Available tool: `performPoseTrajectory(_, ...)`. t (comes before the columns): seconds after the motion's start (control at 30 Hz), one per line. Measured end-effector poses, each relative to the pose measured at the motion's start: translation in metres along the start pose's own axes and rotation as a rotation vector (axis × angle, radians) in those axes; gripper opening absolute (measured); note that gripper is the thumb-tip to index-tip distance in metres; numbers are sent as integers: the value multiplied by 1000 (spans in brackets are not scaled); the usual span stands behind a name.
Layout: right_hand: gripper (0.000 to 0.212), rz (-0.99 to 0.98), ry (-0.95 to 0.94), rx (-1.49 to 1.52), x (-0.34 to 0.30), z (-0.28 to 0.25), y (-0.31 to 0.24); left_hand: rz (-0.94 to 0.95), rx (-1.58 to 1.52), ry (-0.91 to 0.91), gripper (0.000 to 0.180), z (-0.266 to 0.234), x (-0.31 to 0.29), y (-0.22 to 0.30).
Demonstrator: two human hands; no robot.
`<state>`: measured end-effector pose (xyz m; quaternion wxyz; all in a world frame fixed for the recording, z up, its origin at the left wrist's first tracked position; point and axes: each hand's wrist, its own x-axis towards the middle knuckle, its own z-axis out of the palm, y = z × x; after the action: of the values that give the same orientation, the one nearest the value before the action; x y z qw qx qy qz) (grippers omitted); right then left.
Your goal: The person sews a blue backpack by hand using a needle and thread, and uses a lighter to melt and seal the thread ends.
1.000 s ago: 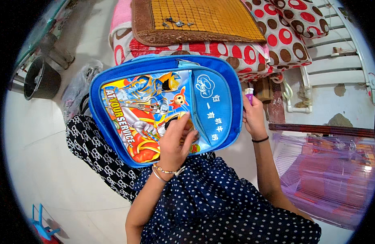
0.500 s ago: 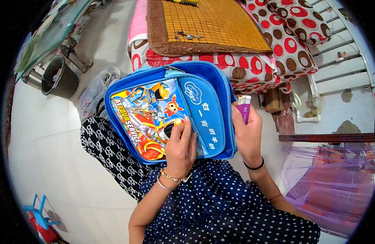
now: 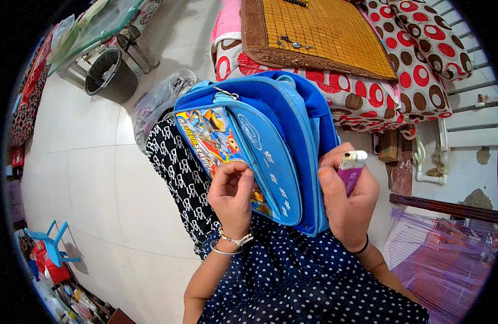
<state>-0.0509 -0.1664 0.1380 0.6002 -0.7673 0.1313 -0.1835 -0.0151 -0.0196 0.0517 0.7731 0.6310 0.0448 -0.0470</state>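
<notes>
A blue children's backpack (image 3: 277, 156) with a colourful cartoon panel stands tilted on my lap, its side turned partly toward me. My right hand (image 3: 349, 205) is closed round a purple lighter (image 3: 350, 175) with its pale metal top pointing up. The same hand rests by the bag's right edge. In front of the cartoon panel, my left hand (image 3: 231, 191) is closed in a pinch, thumb against the curled fingers. Whatever may be between those fingertips is too small to make out.
A bed with a woven tan mat (image 3: 319, 32) stands ahead, with small metal bits (image 3: 293, 42) on it. A dark bin (image 3: 113, 75) and a clear plastic bag (image 3: 162, 100) are at left. Patterned black-and-white fabric (image 3: 178, 178) lies beside the backpack. A blue stool (image 3: 53, 243) stands lower left.
The backpack has turned, showing more of its right side. My right hand has shifted with the lighter, which now leans the other way. The left hand's pointing index finger has curled into a pinch.
</notes>
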Motion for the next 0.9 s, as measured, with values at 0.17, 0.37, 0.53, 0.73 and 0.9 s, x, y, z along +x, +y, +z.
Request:
performPoseTrajectory(0.17,11,-124,-77,-60,-3,-2,-1,-46,19,-14,7,-1,4,4)
performPoseTrajectory(0.37,14,-180,-112,-47,-4,-3,0,-53,41,10,5,0,4,8)
performPoseTrajectory(0.53,14,-154,-124,-40,-4,-6,-6,-34,49,31,2,4,1,14)
performPoseTrajectory(0.73,16,-173,-141,-47,-5,-6,-12,-25,76,21,3,2,-1,17)
performPoseTrajectory(0.9,17,-165,-172,-50,-8,-3,-13,-50,94,30,2,1,1,19)
